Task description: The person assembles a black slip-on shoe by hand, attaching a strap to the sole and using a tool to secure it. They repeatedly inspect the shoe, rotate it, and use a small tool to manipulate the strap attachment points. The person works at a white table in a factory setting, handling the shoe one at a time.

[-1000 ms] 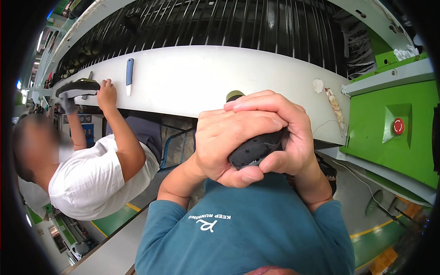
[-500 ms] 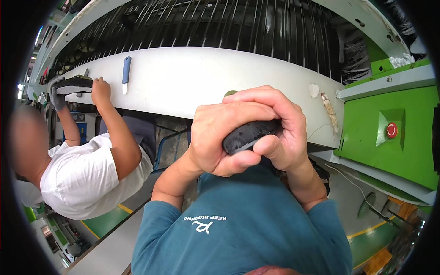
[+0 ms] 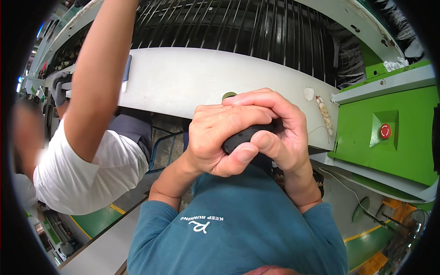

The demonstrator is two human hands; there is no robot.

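Both my hands are wrapped around a black shoe, held just above my lap at the worktable's near edge. Only its rounded, fabric-covered end shows between the thumbs; fingers and palms hide the rest. My left hand closes over its left side, fingers lying across the top. From the right, my right hand grips it, its fingers overlapping those of the left. Both thumbs press the near side, tips close together. Beyond my left fingers an olive-green rounded thing peeks out, mostly hidden.
The white worktable runs across in front of a dark slatted rack. At left, a co-worker's bare arm partly covers a blue-handled knife. A wrapped stick-like thing lies at right, beside a green machine panel with a red button.
My thumbs have shifted on the shoe, covering more of its near face. The co-worker's bare arm has swung up and forward across the table's left end, away from the dark piece they held.
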